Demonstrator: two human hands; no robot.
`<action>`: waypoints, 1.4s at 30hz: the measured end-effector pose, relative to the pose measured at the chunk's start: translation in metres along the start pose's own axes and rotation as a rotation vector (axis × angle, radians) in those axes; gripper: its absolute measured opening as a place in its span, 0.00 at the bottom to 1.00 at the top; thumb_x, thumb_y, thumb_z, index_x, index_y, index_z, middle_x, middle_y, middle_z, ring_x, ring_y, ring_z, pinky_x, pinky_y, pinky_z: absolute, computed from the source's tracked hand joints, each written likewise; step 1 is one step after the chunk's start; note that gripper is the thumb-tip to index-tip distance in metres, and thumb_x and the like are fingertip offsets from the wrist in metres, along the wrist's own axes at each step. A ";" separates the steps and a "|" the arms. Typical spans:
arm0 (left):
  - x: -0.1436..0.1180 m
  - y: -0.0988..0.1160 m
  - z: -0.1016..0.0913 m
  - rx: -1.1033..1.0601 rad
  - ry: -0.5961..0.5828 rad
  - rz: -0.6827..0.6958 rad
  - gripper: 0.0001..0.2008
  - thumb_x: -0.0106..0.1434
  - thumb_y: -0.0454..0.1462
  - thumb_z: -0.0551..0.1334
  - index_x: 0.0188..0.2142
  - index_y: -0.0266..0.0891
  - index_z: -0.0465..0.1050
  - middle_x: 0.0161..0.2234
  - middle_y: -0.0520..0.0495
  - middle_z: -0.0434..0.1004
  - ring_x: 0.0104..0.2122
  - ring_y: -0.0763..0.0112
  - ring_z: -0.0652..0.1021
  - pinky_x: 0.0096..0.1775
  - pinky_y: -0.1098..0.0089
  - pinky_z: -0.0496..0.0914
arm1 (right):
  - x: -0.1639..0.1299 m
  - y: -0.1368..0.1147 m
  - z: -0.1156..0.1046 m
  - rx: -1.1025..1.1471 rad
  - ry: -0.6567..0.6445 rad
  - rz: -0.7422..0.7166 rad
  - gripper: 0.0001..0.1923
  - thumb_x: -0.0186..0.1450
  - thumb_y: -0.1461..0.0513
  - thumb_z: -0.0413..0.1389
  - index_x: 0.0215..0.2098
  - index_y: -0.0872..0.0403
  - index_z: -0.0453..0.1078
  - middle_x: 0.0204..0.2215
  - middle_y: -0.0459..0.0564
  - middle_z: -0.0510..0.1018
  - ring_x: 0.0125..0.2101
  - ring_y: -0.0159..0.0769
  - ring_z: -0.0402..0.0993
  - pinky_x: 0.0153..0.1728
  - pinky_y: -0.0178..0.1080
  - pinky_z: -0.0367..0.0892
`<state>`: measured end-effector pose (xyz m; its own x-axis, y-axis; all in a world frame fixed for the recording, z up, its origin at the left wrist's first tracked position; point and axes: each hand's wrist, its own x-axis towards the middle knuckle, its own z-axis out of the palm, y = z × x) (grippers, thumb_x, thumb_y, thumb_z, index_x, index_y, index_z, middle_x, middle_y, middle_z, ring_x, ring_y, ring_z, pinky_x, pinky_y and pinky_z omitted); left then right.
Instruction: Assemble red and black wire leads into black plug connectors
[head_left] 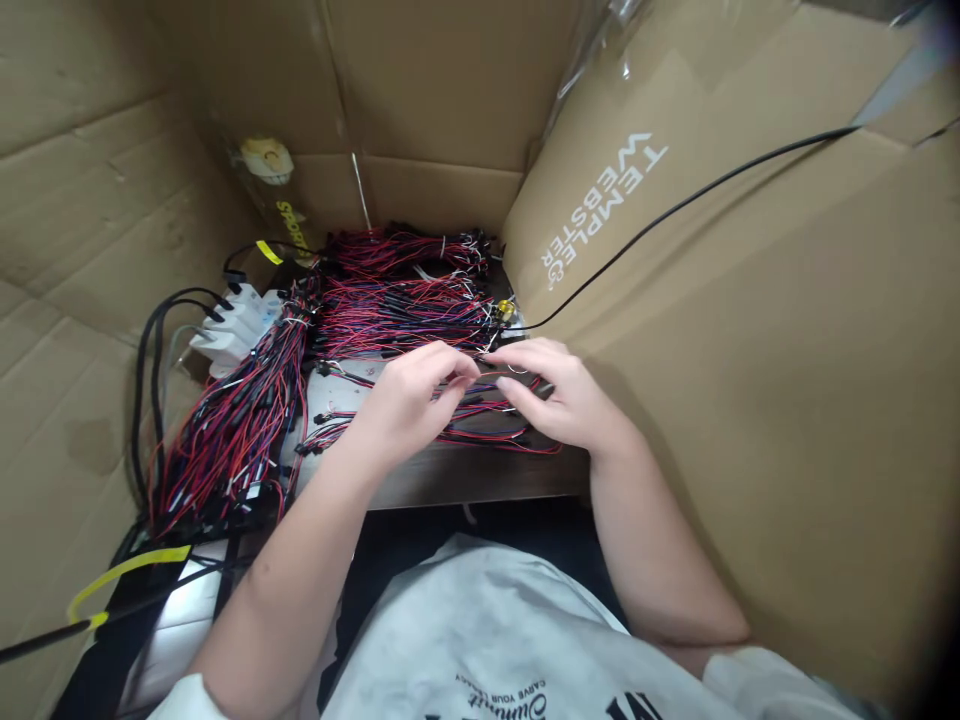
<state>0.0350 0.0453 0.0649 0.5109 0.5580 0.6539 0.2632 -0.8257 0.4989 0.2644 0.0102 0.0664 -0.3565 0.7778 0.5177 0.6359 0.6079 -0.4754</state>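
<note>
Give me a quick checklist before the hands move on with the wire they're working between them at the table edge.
1. Left hand has fingertips on the wire: ok.
2. Right hand pinches the same wire from the other side: ok.
3. Wire is free of the loose red and black wires lying under the hands: cannot tell.
4. Bundled wires behind the hands lie apart from the fingers: ok.
5. Side bundle stays on the table: not ok, it hangs over the left edge.
6. Black cable along the cardboard wall stays apart from both hands: ok.
</note>
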 end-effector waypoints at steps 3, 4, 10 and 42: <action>0.001 0.002 0.004 0.016 0.034 -0.041 0.06 0.66 0.27 0.63 0.37 0.38 0.76 0.36 0.50 0.81 0.37 0.73 0.79 0.41 0.73 0.72 | 0.013 -0.010 0.007 0.030 -0.018 -0.077 0.07 0.73 0.62 0.58 0.44 0.52 0.81 0.38 0.49 0.85 0.40 0.41 0.79 0.49 0.45 0.65; 0.000 0.002 0.004 0.020 0.048 -0.065 0.06 0.66 0.27 0.63 0.37 0.38 0.76 0.36 0.51 0.81 0.36 0.73 0.79 0.41 0.73 0.72 | 0.015 -0.011 0.008 0.029 -0.003 -0.086 0.07 0.73 0.63 0.59 0.42 0.51 0.81 0.36 0.47 0.85 0.38 0.39 0.79 0.48 0.45 0.65; -0.017 -0.006 -0.007 -0.014 -0.021 -0.240 0.03 0.65 0.30 0.64 0.37 0.39 0.77 0.36 0.51 0.83 0.36 0.73 0.80 0.41 0.73 0.72 | 0.016 -0.009 0.011 0.066 -0.024 -0.067 0.06 0.72 0.64 0.61 0.39 0.51 0.82 0.31 0.44 0.83 0.33 0.36 0.77 0.45 0.43 0.64; 0.020 -0.057 0.004 0.304 0.485 -0.071 0.21 0.64 0.36 0.65 0.57 0.41 0.69 0.63 0.35 0.64 0.64 0.47 0.66 0.60 0.49 0.68 | 0.036 0.022 0.027 0.464 0.236 0.236 0.09 0.71 0.61 0.62 0.36 0.51 0.85 0.26 0.50 0.79 0.25 0.37 0.72 0.25 0.40 0.64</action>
<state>0.0335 0.1036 0.0471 0.0683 0.5275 0.8468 0.5434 -0.7315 0.4119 0.2475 0.0556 0.0550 -0.0452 0.8764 0.4794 0.2936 0.4704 -0.8322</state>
